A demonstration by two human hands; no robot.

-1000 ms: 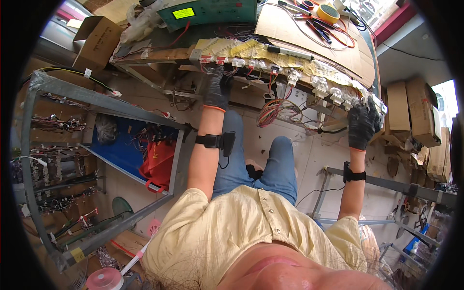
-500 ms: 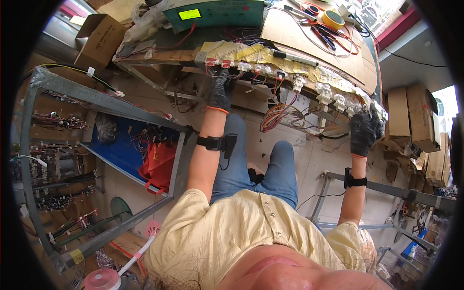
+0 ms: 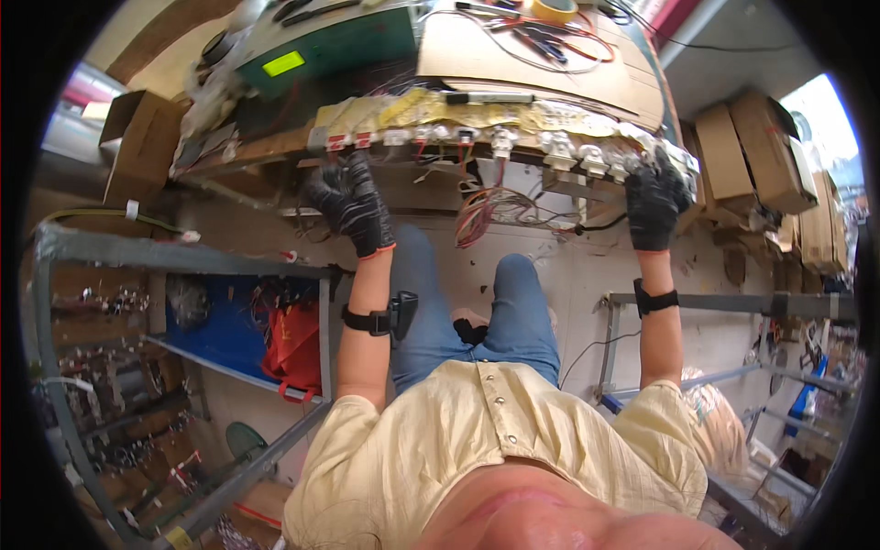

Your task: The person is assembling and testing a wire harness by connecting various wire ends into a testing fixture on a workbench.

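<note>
A row of connector sockets lines the bench's front edge, fixed along a strip of yellowish tape [image 3: 403, 114]. My left hand [image 3: 356, 209], in a dark glove with an orange cuff, is just below two red connectors [image 3: 363, 140] at the row's left end. Its fingers are apart and somewhat blurred, with nothing visible in them. At the right end, my gloved right hand [image 3: 654, 206] has its fingers bent up against the last white connectors [image 3: 620, 165]; whatever they grip is hidden. A bundle of colored wires [image 3: 486, 213] hangs from a white connector [image 3: 502, 142] mid-row.
A green instrument with a lit screen [image 3: 325, 55] stands back left on the bench. Cardboard [image 3: 541, 69] lies to the right, bearing a marker [image 3: 490, 97], pliers [image 3: 536, 46] and a tape roll [image 3: 554, 9]. Metal racks [image 3: 183, 255] flank me; boxes [image 3: 770, 151] are stacked right.
The view has shifted, moving the bench leftward in the picture. My left hand has drawn back from the red connectors and its fingers have spread. My right hand stays at the right end.
</note>
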